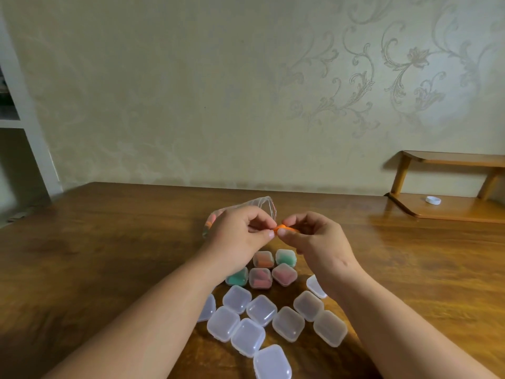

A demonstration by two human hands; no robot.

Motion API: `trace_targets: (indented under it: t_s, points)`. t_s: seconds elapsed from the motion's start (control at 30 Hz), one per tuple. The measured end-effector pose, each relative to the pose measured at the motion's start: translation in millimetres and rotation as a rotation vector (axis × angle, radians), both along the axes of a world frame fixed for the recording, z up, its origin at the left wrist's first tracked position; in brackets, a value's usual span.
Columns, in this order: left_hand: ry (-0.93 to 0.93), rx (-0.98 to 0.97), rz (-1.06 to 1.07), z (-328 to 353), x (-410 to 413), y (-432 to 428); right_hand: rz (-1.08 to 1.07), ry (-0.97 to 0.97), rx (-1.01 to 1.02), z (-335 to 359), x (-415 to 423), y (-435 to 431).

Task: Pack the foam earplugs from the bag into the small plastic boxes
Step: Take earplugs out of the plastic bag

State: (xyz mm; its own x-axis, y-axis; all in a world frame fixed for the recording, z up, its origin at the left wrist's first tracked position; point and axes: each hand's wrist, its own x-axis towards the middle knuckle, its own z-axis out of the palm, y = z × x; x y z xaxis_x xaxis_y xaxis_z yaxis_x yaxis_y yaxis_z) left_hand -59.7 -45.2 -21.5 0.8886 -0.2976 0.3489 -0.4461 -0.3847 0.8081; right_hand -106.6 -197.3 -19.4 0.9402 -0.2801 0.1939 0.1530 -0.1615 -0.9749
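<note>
My left hand (pixel 240 233) and my right hand (pixel 314 239) meet above the table, and both pinch one orange foam earplug (pixel 281 229) between their fingertips. Behind my left hand lies the clear plastic bag (pixel 262 204), mostly hidden, with a bit of colour showing inside. Below my hands stand several small closed boxes holding earplugs, such as a green one (pixel 285 257) and a red one (pixel 260 278). Nearer to me lie several small clear boxes without earplugs, for example one (pixel 261 310) in the middle.
The wooden table (pixel 109 255) runs to the wall. A low wooden shelf (pixel 448 209) stands at the back right with a white cap (pixel 433 200) on it. A white shelving unit (pixel 24 149) stands at the far left.
</note>
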Motion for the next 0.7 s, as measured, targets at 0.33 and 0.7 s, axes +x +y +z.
trace_targets:
  t_s: [0.33,0.7]
  points:
    - [0.067,-0.042,0.085,-2.4,3.0,0.8,-0.043,0.068,-0.081,-5.1,1.6,-9.1]
    - [0.063,-0.103,-0.01,-1.3,-0.4,-0.9,0.046,0.038,-0.151,-7.2,-3.1,-2.9]
